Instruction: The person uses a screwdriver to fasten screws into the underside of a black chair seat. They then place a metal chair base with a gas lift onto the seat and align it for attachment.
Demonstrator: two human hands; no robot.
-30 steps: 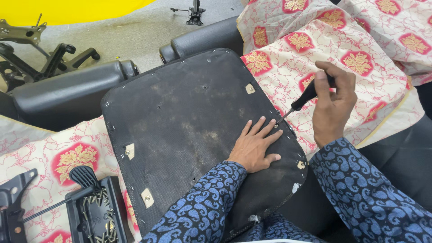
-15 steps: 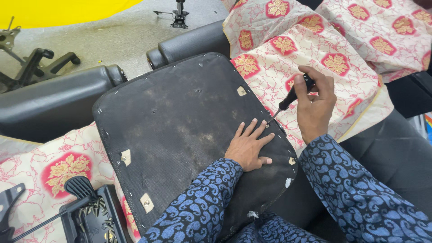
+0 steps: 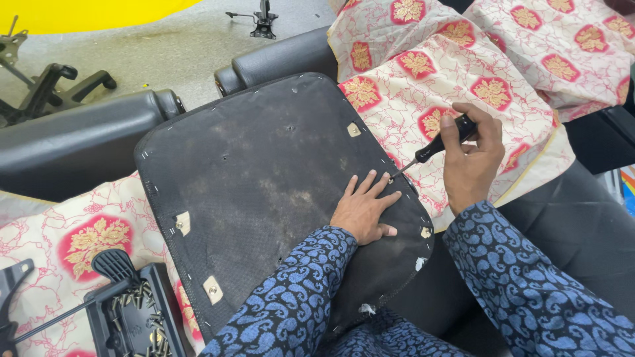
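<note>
A black chair-seat underside (image 3: 264, 178), stapled round its edge, lies face up in front of me. My left hand (image 3: 362, 208) rests flat on its right part, fingers spread toward the edge. My right hand (image 3: 471, 158) grips a black-handled screwdriver (image 3: 436, 145). Its metal tip points down-left and meets the seat's right edge just beyond my left fingertips. Both arms wear blue patterned sleeves.
Cream fabric with red flower patches (image 3: 463, 73) covers the surface to the right and behind. Black padded chair parts (image 3: 73, 142) lie at the left and behind. A black tray of screws (image 3: 135, 320) sits at bottom left. A chair base (image 3: 53, 82) stands on the grey floor.
My right hand has tilted the screwdriver down so its tip now reaches the seat edge by my left fingers. The view has shifted slightly. My left hand stays flat on the seat.
</note>
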